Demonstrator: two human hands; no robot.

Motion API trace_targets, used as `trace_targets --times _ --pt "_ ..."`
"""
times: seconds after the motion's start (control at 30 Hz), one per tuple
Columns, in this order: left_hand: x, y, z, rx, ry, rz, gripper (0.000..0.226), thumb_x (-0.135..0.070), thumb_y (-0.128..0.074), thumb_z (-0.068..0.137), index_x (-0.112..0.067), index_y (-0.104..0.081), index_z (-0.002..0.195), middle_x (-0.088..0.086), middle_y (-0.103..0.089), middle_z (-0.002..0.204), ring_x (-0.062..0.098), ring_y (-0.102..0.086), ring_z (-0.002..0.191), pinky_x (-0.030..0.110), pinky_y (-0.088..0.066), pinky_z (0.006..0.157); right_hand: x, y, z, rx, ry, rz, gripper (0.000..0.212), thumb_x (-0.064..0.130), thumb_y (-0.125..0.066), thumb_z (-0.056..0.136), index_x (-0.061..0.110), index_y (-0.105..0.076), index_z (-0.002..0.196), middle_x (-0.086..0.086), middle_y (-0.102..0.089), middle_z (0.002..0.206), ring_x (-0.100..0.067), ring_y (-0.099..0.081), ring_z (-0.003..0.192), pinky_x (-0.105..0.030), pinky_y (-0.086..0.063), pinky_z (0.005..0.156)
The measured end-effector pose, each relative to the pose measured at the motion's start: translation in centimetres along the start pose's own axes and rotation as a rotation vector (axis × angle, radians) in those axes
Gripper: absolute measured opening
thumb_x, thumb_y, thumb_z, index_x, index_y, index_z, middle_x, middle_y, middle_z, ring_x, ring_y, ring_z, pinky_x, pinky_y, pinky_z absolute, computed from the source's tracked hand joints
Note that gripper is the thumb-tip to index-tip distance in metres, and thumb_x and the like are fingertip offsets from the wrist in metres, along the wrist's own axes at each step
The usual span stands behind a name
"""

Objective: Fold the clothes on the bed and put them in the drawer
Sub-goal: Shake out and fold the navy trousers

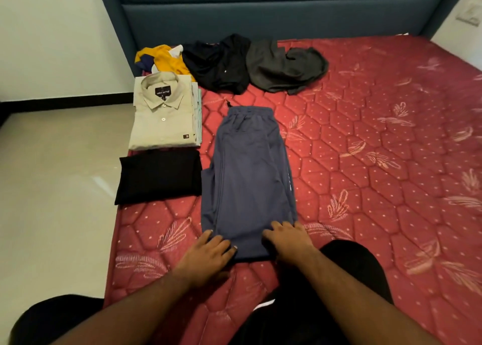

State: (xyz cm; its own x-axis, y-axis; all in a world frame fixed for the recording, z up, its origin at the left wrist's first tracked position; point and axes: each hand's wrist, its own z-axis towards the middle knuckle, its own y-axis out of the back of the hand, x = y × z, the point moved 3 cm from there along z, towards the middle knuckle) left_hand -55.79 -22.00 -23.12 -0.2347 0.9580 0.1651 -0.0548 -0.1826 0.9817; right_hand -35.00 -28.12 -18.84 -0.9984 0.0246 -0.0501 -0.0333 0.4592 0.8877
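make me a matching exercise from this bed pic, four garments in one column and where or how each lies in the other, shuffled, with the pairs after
Things:
1. blue-grey trousers
2. beige shirt
3. black folded garment
4. yellow garment

Places or states:
A. bunched up by the headboard, at the bed's corner
B. folded, collar up, at the bed's edge
C. laid lengthwise, both hands on the near end
D. flat dark rectangle just nearer than the shirt

Pairs: 1-C, 2-B, 3-D, 4-A

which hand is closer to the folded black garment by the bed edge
Left. The left hand rests on the near left corner of the blue pants, just below and right of the black garment. The right hand is farther right.
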Motion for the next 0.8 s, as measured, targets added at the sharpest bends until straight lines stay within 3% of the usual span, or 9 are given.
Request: trace_targets --times 0.1,0.2,0.33,0.4,0.5,0.57,0.63,0.7,0.8 --pt "0.2 0.3 0.0 0.037 0.077 -0.028 0.048 -0.033 -0.042 0.075 -0.013 -0.070 0.109 0.004 -0.067 0.095 0.023 -0.066 0.084 0.038 -0.035 0.089 -0.4 0.3 0.1 -0.003 0.037 -0.122 0.029 0.015 -0.047 0.095 0.016 -0.054 0.123 -0.010 -0.059 0.125 -0.032 -0.059 0.115 -0.040 -0.043 0.095" --pt "0.5 0.3 0.1 0.143 0.173 -0.042 0.051 -0.034 -0.056 0.066 -0.013 -0.068 0.111 0.004 -0.066 0.097 0.022 -0.066 0.082 0.035 -0.048 0.078 -0.8 0.9 0.2 -0.005 0.062 -0.117 0.026 0.021 -0.050 0.094 0.013 -0.059 0.117 -0.010 -0.063 0.122 -0.032 -0.061 0.111 -0.039 -0.045 0.092" --pt "0.3 1.1 1.2 0.256 0.260 -0.090 0.046 -0.030 -0.084 0.047 -0.019 -0.068 0.090 0.001 -0.062 0.081 0.020 -0.063 0.068 0.029 -0.050 0.060 -1.8 1.1 0.0 -0.018 -0.068 0.083 0.031 0.016 -0.047 0.089 0.018 -0.059 0.118 -0.010 -0.061 0.123 -0.033 -0.059 0.113 -0.039 -0.047 0.091" --pt "0.7 2.3 2.0 0.266 0.334 -0.144 0.029 -0.020 -0.081 0.060 -0.016 -0.067 0.086 0.006 -0.065 0.081 0.026 -0.066 0.072 0.032 -0.049 0.063 -2.7 1.3 -0.1 -0.010 -0.118 0.244 0.036 0.010 -0.045 0.084 0.021 -0.060 0.115 -0.011 -0.061 0.122 -0.033 -0.060 0.110 -0.038 -0.048 0.089" --pt "1.9 3.9 2.6 0.274 0.490 -0.463 0.020 -0.012 -0.055 0.080 -0.008 -0.064 0.098 0.014 -0.067 0.106 0.034 -0.061 0.101 0.037 -0.045 0.080 -3.9 2.3 -0.4 0.052 -0.060 0.347 0.039 0.001 -0.047 0.079 0.015 -0.065 0.110 -0.012 -0.065 0.115 -0.029 -0.061 0.102 -0.030 -0.045 0.081" --pt "2.5 5.9 2.4 0.310 0.498 -0.682 0.013 -0.017 -0.051 0.072 -0.011 -0.061 0.077 0.013 -0.065 0.084 0.029 -0.061 0.082 0.032 -0.039 0.067 -4.5 3.8 -1.2 0.166 0.013 0.447 0.031 -0.009 -0.047 0.077 0.012 -0.067 0.089 -0.010 -0.068 0.091 -0.020 -0.059 0.080 -0.024 -0.041 0.067" --pt "2.7 8.5 1.8 0.383 0.451 -0.968 0.005 -0.018 -0.048 0.059 -0.014 -0.049 0.056 0.005 -0.047 0.056 0.018 -0.047 0.054 0.028 -0.032 0.054 -4.4 5.9 -2.8 0.350 0.083 0.586 0.037 -0.014 -0.050 0.078 0.021 -0.059 0.069 0.004 -0.058 0.067 -0.006 -0.049 0.062 -0.021 -0.039 0.057" --pt "3.2 11.5 1.4 0.478 0.420 -1.252 0.008 -0.013 -0.050 0.056 -0.017 -0.045 0.051 -0.001 -0.037 0.053 0.010 -0.035 0.051 0.027 -0.026 0.050 -4.5 7.6 -3.9 0.470 0.133 0.716 0.032 -0.011 -0.055 0.079 0.019 -0.058 0.068 0.010 -0.054 0.059 -0.002 -0.047 0.056 -0.022 -0.038 0.057" --pt "6.0 12.8 1.9 0.413 0.489 -1.425 0.016 -0.007 -0.054 0.056 -0.007 -0.065 0.067 0.003 -0.057 0.063 0.011 -0.050 0.062 0.025 -0.037 0.058 -5.2 9.7 -3.4 0.366 0.178 0.830 0.013 -0.001 -0.058 0.074 0.012 -0.060 0.074 0.001 -0.054 0.069 -0.009 -0.047 0.066 -0.027 -0.036 0.061"
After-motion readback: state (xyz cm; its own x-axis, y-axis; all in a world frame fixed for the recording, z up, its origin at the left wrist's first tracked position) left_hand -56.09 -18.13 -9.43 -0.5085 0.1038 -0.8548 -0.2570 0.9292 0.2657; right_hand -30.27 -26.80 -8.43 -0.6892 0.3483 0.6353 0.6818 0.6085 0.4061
